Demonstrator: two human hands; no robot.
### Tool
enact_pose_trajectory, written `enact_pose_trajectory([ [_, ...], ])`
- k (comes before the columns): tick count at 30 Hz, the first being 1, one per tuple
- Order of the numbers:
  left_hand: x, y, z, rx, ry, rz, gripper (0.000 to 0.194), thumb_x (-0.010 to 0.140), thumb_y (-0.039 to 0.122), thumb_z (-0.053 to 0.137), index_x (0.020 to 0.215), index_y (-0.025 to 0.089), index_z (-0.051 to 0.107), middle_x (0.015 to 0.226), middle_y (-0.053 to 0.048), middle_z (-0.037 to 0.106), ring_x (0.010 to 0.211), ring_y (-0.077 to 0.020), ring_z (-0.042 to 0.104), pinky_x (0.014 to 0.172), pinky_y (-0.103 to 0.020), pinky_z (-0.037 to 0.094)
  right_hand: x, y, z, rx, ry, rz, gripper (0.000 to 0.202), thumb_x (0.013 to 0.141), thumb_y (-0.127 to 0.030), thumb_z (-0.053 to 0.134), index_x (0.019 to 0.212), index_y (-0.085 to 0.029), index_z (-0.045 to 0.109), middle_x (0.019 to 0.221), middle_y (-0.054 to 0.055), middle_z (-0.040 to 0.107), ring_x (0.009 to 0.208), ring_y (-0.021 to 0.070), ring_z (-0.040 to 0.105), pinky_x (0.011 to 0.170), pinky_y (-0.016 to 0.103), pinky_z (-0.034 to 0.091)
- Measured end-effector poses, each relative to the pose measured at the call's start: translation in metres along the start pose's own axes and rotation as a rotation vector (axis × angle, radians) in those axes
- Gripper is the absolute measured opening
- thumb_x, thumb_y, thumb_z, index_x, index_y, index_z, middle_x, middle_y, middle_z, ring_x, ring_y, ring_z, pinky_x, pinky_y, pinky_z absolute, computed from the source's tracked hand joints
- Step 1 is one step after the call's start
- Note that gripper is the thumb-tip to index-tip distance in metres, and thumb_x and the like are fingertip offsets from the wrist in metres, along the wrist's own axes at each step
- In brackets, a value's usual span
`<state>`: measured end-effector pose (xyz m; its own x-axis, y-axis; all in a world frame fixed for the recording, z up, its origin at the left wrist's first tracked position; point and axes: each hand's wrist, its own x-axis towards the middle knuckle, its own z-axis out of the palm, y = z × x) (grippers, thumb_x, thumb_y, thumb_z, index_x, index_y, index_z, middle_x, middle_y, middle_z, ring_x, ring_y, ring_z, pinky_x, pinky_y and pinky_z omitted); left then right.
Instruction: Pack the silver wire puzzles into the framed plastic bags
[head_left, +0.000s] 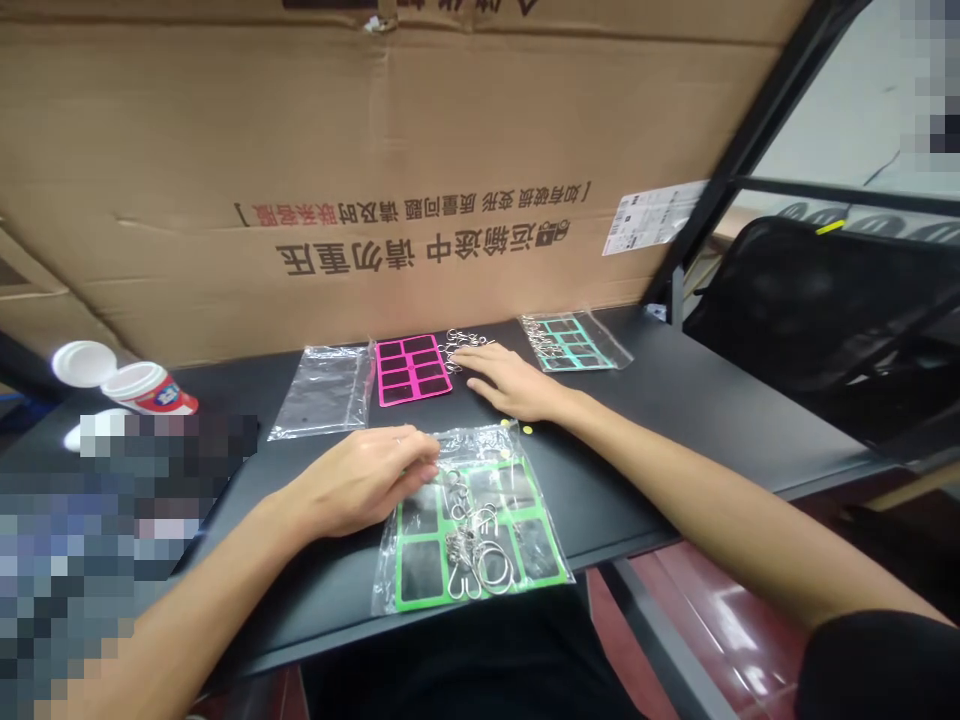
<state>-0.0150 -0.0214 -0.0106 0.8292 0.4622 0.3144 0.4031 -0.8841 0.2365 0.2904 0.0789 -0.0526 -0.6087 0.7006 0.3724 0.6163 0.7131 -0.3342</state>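
Reaching over loose silvery metal pieces (453, 345) beside pink-framed sheet (412, 370) on smooth black tabletop (690, 390) — right hand (510, 382) open, fingers extended; handling pieces looks like step in hand, seemingly calling for fine fingertip pinch. Left hand (375, 475) half-curled at crinkly clear bag (480, 440) containing green-framed sheet (424, 570) and metal rings and clips (459, 548) — gripping or resting, cannot tell. Beyond, flat clear pouch (321, 392), cardboard panel (420, 130)

The left forearm (232, 570) enters from eight o'clock, its bare wrist leading to the left hand (375, 480), back upward, fingers curled toward two o'clock, their tips partly hidden. The right forearm (697, 490) reaches in from four o'clock; the right hand (517, 385) lies palm down, fingers extended toward ten, thumb apart.
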Motion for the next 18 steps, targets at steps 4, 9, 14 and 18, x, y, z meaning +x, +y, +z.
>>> enact_pose_trajectory([
  [4,0.001,-0.001,0.0,0.015,0.021,0.017,0.008,0.115,0.026,0.05,0.115,0.023,0.058,0.096,-0.001,0.07,0.078,-0.0166,0.067,0.073,-0.029,0.053,0.004,-0.006,0.004,-0.105,-0.027,0.073,0.025,0.111,-0.034,0.056,0.127,-0.02,0.069,0.14,0.016,0.071,0.131,0.0357,0.058,0.106,0.056,0.05],
  [9,0.004,0.009,-0.014,0.156,0.188,0.268,0.009,0.109,0.017,0.056,0.107,0.024,0.062,0.097,-0.004,0.077,0.083,-0.0194,0.07,0.077,-0.035,0.056,0.003,-0.009,-0.003,-0.142,-0.003,0.095,0.013,0.108,-0.026,0.059,0.097,-0.021,0.061,0.11,0.012,0.072,0.111,0.0302,0.058,0.094,0.045,0.046],
  [14,0.007,0.013,-0.015,0.209,0.224,0.34,0.011,0.106,0.012,0.06,0.104,0.023,0.061,0.102,-0.005,0.079,0.089,-0.0214,0.07,0.08,-0.037,0.057,0.004,-0.009,-0.009,-0.19,-0.03,0.081,0.014,0.103,-0.017,0.059,0.09,-0.022,0.058,0.1,0.01,0.073,0.104,0.0301,0.058,0.087,0.043,0.043],
  [18,0.006,0.004,-0.003,0.063,0.077,0.134,0.009,0.113,0.02,0.052,0.113,0.021,0.061,0.093,-0.003,0.069,0.081,-0.0173,0.066,0.072,-0.029,0.055,0.004,-0.004,-0.007,-0.129,0.067,0.08,0.01,0.102,-0.019,0.058,0.094,-0.022,0.061,0.101,0.01,0.073,0.102,0.0291,0.059,0.091,0.043,0.045],
])
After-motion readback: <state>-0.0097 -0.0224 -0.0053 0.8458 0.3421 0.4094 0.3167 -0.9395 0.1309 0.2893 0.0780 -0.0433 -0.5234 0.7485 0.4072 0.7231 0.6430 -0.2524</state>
